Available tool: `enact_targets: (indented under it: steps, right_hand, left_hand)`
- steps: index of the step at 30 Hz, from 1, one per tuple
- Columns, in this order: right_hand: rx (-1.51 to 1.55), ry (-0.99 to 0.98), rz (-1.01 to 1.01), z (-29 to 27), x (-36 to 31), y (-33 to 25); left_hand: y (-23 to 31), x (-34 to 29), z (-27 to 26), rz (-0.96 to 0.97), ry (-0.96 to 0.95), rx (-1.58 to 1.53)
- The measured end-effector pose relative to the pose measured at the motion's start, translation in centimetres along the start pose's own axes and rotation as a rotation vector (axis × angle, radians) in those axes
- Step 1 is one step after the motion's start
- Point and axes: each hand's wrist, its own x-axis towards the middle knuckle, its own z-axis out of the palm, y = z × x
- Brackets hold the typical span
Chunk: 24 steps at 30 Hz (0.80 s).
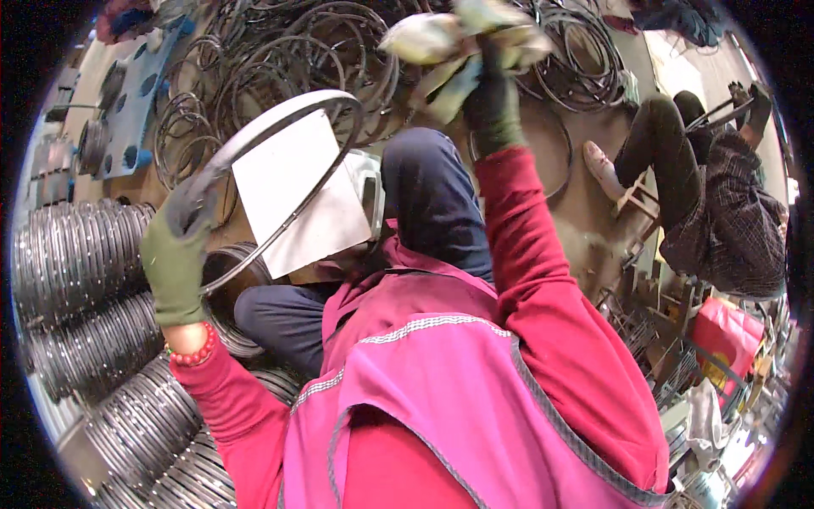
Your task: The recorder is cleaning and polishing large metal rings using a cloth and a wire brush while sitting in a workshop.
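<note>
My left hand (180, 242), in a green and dark glove, is closed around a thin metal ring (292, 219). The ring stands up from the hand and curves across in front of my lap; its upper stretch looks bright and pale. Raised farther off on the right, my right hand (493, 93) wears a similar glove. It grips a crumpled, stained, pale yellowish rag (458, 51), smeared by motion. The rag and the ring are apart. Behind the ring, a white board or sheet (292, 182) lies tilted by my knees.
Stacked metal rings (80, 254) rise in columns on my left. Loose rings (284, 51) lie heaped on the floor ahead, beside a blue pallet (144, 93). At right another person (716, 204) sits near a small wooden stool (636, 204) and a red package (725, 339).
</note>
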Motion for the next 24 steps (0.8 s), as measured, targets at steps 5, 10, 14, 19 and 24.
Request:
enact_targets:
  steps: [5, 10, 14, 19, 24]
  right_hand:
    - [-0.699, 0.097, -0.465, -20.0, 5.3, -5.0]
    - [-0.692, 0.298, 0.069, -28.2, 0.6, -4.5]
    - [-0.462, 0.366, 0.231, -32.9, -0.9, -3.0]
    - [-1.011, 0.398, 0.278, -38.5, -1.4, -1.7]
    - [-1.374, 0.399, 0.348, -44.5, -8.7, 0.2]
  left_hand:
    - [-3.2, 1.2, 0.6, -0.158, 0.012, -0.165]
    - [-4.4, 1.8, -0.4, -0.283, -0.022, -0.014]
    - [-5.1, 2.7, -0.1, -0.123, 0.005, -0.004]
    - [-2.8, 3.7, 0.7, -0.184, -0.008, -0.001]
    - [-5.5, 4.5, 0.7, -0.254, -0.049, -0.018]
